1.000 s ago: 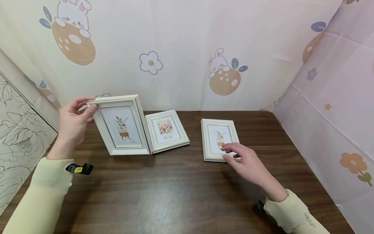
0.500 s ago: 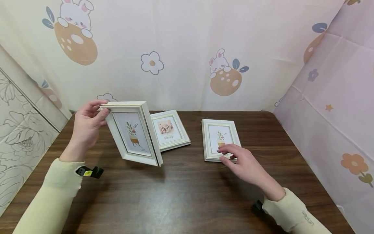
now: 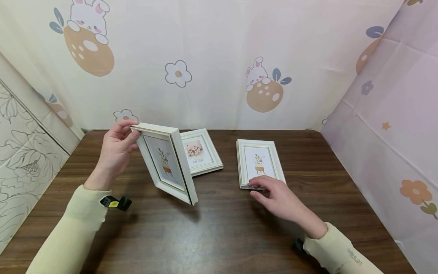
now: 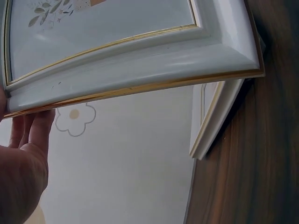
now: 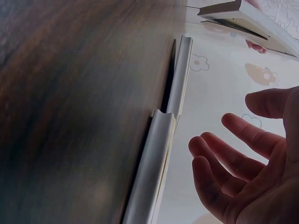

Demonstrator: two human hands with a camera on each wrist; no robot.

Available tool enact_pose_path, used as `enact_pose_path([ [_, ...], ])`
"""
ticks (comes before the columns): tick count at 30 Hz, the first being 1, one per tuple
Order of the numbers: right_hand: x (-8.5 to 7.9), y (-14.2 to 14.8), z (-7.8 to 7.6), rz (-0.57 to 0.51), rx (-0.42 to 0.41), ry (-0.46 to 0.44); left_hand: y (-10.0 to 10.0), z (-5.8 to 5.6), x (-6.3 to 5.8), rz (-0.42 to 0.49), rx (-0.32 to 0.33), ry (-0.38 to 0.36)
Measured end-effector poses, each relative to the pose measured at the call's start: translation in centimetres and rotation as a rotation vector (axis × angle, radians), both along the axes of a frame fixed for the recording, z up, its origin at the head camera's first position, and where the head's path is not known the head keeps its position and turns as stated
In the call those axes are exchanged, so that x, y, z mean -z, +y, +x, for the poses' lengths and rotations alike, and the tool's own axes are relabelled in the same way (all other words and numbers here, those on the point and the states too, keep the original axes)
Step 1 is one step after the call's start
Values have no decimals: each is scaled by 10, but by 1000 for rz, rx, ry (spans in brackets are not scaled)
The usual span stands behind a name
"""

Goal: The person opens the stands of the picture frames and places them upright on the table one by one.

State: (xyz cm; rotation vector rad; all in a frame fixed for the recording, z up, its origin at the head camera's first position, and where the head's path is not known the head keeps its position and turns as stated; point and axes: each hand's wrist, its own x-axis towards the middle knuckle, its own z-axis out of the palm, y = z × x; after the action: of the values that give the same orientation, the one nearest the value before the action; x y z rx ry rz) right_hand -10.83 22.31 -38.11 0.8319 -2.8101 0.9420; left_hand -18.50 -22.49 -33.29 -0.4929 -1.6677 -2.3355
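Observation:
My left hand (image 3: pixel 117 154) grips a large white picture frame (image 3: pixel 165 161) by its upper left corner, thumb on the front and fingers behind. The frame is raised off the table, tilted and turned so its right side edge faces me; a potted-plant print shows inside. Partly behind it lies a smaller white picture frame (image 3: pixel 202 152) with a flower print. My right hand (image 3: pixel 282 199) hovers over the near edge of another white picture frame (image 3: pixel 259 156), which lies flat. In the right wrist view the right hand (image 5: pixel 252 170) has loosely bent fingers and holds nothing.
The dark wooden table (image 3: pixel 219 228) fills the lower part of the head view. A printed curtain (image 3: pixel 212 45) with rabbits and flowers closes off the back, and another hangs along the right side. A floral panel (image 3: pixel 29 167) stands at the left.
My left hand has moved right and nearer, lifting the large picture frame and turning it further edge-on. My right hand has shifted slightly left and nearer. Both lying frames have stayed put.

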Motion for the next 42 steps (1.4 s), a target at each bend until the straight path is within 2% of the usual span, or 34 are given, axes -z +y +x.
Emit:
enact_pose_path([
  [17, 8, -6, 5, -16, -49, -41, 25, -4, 7, 43, 86, -43],
  [26, 11, -11, 4, 2, -91, -28, 36, -6, 9, 102, 181, -18],
  [31, 12, -12, 2, 13, -96, -15, 44, -6, 7, 124, 211, -25],
  [37, 8, -15, 1, 10, -101, -27, 51, -7, 5, 137, 274, -17],
  [42, 2, -23, -1, 3, -131, 12, 54, -5, 4, 159, 336, -5],
])
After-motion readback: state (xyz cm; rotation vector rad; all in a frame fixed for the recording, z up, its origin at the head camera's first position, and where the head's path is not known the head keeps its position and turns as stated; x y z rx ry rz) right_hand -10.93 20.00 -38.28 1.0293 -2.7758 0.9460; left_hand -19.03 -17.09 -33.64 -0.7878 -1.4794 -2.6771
